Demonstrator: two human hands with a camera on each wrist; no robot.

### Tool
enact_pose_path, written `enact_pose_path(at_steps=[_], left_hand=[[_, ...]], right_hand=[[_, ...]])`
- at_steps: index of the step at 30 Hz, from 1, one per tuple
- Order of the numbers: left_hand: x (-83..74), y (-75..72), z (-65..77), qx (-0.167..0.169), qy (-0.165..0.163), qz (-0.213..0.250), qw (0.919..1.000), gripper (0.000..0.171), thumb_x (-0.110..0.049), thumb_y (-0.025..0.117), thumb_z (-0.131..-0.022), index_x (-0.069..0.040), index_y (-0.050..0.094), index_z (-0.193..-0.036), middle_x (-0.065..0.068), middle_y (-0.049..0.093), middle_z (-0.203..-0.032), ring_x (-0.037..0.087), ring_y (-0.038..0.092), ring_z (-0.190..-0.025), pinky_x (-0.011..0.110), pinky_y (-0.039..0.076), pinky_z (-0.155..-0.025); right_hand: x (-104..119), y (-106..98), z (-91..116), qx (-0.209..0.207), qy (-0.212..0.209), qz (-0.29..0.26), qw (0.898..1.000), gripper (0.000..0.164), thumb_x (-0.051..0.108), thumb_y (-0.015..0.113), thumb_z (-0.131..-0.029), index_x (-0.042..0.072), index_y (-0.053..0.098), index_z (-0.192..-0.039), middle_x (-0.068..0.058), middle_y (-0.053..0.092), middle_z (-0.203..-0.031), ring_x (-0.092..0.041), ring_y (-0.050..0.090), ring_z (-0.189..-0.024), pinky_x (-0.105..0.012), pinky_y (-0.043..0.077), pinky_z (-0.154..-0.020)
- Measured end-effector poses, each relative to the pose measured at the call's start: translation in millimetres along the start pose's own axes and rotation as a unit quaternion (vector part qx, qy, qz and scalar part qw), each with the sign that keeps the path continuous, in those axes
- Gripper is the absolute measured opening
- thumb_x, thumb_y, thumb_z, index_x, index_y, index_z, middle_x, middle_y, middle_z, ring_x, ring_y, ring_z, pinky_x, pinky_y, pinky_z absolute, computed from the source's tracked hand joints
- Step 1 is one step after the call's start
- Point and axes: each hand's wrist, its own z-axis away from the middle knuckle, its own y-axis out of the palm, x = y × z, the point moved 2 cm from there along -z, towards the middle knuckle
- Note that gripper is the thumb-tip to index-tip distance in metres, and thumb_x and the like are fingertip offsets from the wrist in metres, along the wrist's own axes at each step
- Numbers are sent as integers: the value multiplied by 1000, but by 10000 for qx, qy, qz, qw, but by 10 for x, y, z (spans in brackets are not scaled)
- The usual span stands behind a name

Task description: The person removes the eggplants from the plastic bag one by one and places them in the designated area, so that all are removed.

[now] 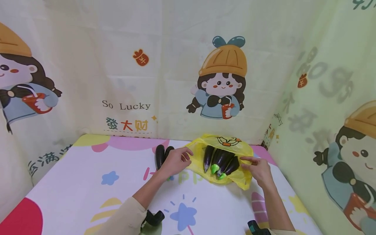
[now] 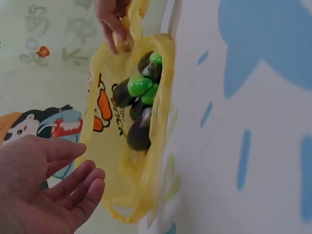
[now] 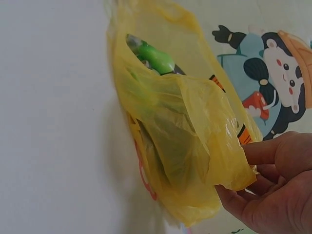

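Cartoon-print curtain (image 1: 173, 81) out back, one white table (image 1: 141, 199), one yellow bag (image 1: 196, 155) on it. Left hand (image 1: 175, 160) loosely spread beside the bag, right hand (image 1: 260, 170) pinching its edge. I'd say four eggplants (image 1: 223, 158) inside, overlapping; two dark veggies (image 1: 160, 156) outside, left.

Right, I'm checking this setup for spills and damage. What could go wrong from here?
The mouth of the yellow bag gapes toward the person, so the eggplants inside could slide out if it tips that way.

Its thin plastic might tear if the right hand, which pinches the edge, pulls hard.

Two dark, eggplant-like vegetables lie outside the bag beside the left hand, which could bump them.
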Motion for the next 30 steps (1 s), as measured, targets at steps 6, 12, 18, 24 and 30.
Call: enact_pose_path(at_steps=[6, 12, 18, 24, 30], left_hand=[[-100, 212, -142, 450, 205, -25, 9988, 22, -4, 74, -91, -7, 73, -113, 8, 72, -97, 17, 66, -82, 26, 55, -73], [-173, 427, -289, 645, 246, -2, 9976, 27, -4, 75, -91, -7, 73, -118, 14, 73, -105, 16, 64, -83, 24, 54, -71], [-246, 573, -411, 778, 198, 24, 9968, 30, -6, 75, -91, -8, 72, -121, 18, 71, -111, 13, 60, -81, 24, 52, -71], [-312, 742, -528, 850, 443, -245, 9951, 30, -6, 74, -91, -10, 73, -121, 16, 69, -109, 17, 58, -85, 24, 48, -75], [-347, 915, -597, 757, 435, -733, 9935, 34, -11, 75, -90, -19, 73, -123, 8, 63, -108, 15, 53, -94, 25, 47, -79]], right_hand=[[15, 17, -4, 38, -7, -61, 10000, 35, 16, 76, -94, 7, 74, -128, -21, 58, -132, -32, 42, -114, -33, 40, -71], [16, 11, -18, 4, -157, 91, 9998, 33, 15, 75, -94, 6, 75, -126, -26, 61, -139, -33, 46, -118, -31, 43, -77], [24, 20, -21, -44, -90, 17, 9999, 32, 15, 76, -94, 7, 76, -125, -19, 65, -116, -29, 45, -108, -29, 40, -67], [-2, 29, -27, -142, -76, 15, 9999, 33, 12, 77, -92, 5, 76, -124, -4, 54, -89, -23, 42, -94, -30, 35, -57], [-35, 34, -35, -125, -20, -52, 9999, 34, 12, 77, -92, 7, 76, -125, -5, 52, -91, -24, 40, -92, -30, 34, -57]])
